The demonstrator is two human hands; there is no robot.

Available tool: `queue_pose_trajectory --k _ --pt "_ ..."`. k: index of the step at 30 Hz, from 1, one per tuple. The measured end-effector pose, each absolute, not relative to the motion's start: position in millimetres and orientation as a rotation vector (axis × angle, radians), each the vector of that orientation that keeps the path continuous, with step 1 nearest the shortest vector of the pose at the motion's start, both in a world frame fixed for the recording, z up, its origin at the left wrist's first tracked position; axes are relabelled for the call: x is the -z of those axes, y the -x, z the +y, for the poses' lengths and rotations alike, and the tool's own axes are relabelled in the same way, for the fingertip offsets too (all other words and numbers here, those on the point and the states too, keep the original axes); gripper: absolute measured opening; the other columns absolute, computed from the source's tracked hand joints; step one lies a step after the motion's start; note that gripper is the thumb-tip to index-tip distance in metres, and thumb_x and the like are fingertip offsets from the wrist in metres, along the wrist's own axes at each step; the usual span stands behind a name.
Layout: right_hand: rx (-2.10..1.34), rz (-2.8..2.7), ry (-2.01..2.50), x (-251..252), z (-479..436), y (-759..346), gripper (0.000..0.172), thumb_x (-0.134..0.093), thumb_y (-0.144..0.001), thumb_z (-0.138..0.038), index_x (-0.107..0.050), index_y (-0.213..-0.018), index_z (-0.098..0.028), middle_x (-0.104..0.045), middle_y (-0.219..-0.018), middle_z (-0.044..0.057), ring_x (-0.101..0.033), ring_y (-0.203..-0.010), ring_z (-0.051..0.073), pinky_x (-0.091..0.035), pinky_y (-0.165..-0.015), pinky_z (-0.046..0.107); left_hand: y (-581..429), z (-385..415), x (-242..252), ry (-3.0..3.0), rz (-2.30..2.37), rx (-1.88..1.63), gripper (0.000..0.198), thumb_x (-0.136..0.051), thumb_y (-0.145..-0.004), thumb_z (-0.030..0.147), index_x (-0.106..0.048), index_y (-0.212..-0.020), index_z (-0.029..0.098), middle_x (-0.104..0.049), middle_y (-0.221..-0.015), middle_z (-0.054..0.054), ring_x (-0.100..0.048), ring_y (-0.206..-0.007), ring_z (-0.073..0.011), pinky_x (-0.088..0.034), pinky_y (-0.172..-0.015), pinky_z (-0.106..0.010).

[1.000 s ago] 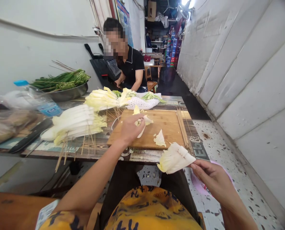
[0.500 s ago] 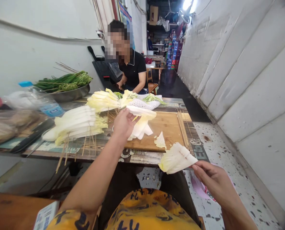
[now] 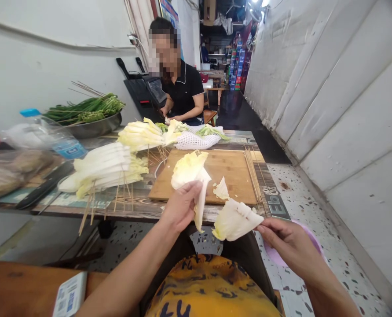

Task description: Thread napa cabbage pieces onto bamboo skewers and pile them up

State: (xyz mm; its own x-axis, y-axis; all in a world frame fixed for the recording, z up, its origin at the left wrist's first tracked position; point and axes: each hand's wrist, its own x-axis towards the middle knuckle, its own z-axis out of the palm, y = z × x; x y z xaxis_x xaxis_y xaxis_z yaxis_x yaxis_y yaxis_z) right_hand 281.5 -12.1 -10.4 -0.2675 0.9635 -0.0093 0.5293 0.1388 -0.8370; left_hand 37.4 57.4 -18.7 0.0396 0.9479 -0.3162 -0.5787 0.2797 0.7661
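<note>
Napa cabbage leaf (image 3: 237,221) hangs off the cutting board (image 3: 232,169) at 5 o'clock, right hand (image 3: 288,240) pinching its 3 o'clock end, probably to keep its face clear, left hand (image 3: 183,207) gripping another leaf (image 3: 189,169) at 7.

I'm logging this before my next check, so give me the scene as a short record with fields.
Left hand: pinching a pale leaf strip at the near edge of the cutting board
Right hand: holding a broad leaf by its right end
On board: small leaf scrap
Board's right edge: thin sticks
Left of board: stacked cabbage leaves, sticks poking out; knife beyond
Across table: co-worker in black shirt
</note>
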Motion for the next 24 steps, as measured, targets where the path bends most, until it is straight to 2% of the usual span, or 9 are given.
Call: queue_pose_trajectory --k 3,6,11,17,19,22,24 --pt "-0.985 -1.906 1.442 11 -11 -279 0.030 -0.049 -0.089 -0.040 -0.071 -0.095 -0.021 -0.063 -0.064 0.000 -0.057 -0.062 0.016 -0.044 -0.054 0.023 -45 47 18 -0.461 0.913 -1.217 0.012 -0.076 -0.068 0.017 -0.067 -0.076 0.014 -0.067 -0.062 0.003 -0.060 -0.054 -0.0066 -0.050 -0.055 -0.015" --pt "-0.964 -1.915 1.454 12 -10 -279 0.030 -0.049 -0.088 -0.040 -0.072 -0.096 -0.021 -0.067 -0.070 0.001 -0.061 -0.066 0.017 -0.047 -0.058 0.023 -47 44 15 -0.439 0.869 -1.187 0.009 -0.074 -0.070 0.017 -0.067 -0.075 0.014 -0.066 -0.061 0.003 -0.059 -0.052 -0.0065 -0.051 -0.057 -0.016" --pt "-1.005 -1.916 1.436 16 -10 -282 0.030 -0.048 -0.090 -0.038 -0.070 -0.098 -0.019 -0.071 -0.081 0.003 -0.064 -0.077 0.020 -0.049 -0.067 0.025 -46 44 18 -0.443 0.872 -1.115 0.009 -0.070 -0.076 0.019 -0.068 -0.073 0.011 -0.067 -0.063 -0.002 -0.060 -0.054 -0.0074 -0.050 -0.054 -0.014" --pt "-1.021 -1.924 1.437 20 -10 -284 0.029 -0.049 -0.090 -0.038 -0.070 -0.098 -0.021 -0.072 -0.084 0.002 -0.065 -0.077 0.020 -0.049 -0.066 0.025 -46 46 26 -0.463 0.865 -1.052 0.011 -0.066 -0.079 0.019 -0.070 -0.076 0.008 -0.069 -0.072 -0.006 -0.061 -0.060 -0.0076 -0.051 -0.059 -0.013" --pt "-1.026 -1.920 1.431 20 -10 -285 0.029 -0.049 -0.090 -0.038 -0.070 -0.098 -0.021 -0.072 -0.085 0.003 -0.065 -0.079 0.020 -0.049 -0.067 0.026 -46 44 27 -0.468 0.840 -1.026 0.014 -0.066 -0.079 0.021 -0.069 -0.076 0.008 -0.069 -0.072 -0.007 -0.063 -0.062 -0.0095 -0.053 -0.062 -0.016" --pt "-1.017 -1.928 1.445 20 -10 -286 0.028 -0.049 -0.090 -0.038 -0.070 -0.097 -0.021 -0.071 -0.081 0.002 -0.064 -0.076 0.020 -0.049 -0.066 0.026 -47 40 27 -0.475 0.797 -0.940 0.020 -0.061 -0.083 0.028 -0.068 -0.079 0.009 -0.070 -0.077 -0.010 -0.066 -0.067 -0.0155 -0.057 -0.068 -0.028" --pt "-1.015 -1.929 1.447 20 -12 -287 0.028 -0.049 -0.090 -0.037 -0.070 -0.096 -0.021 -0.070 -0.080 0.002 -0.064 -0.075 0.019 -0.048 -0.066 0.025 -47 37 27 -0.478 0.810 -0.906 0.021 -0.058 -0.085 0.031 -0.066 -0.081 0.011 -0.071 -0.080 -0.011 -0.068 -0.067 -0.0176 -0.058 -0.064 -0.030"
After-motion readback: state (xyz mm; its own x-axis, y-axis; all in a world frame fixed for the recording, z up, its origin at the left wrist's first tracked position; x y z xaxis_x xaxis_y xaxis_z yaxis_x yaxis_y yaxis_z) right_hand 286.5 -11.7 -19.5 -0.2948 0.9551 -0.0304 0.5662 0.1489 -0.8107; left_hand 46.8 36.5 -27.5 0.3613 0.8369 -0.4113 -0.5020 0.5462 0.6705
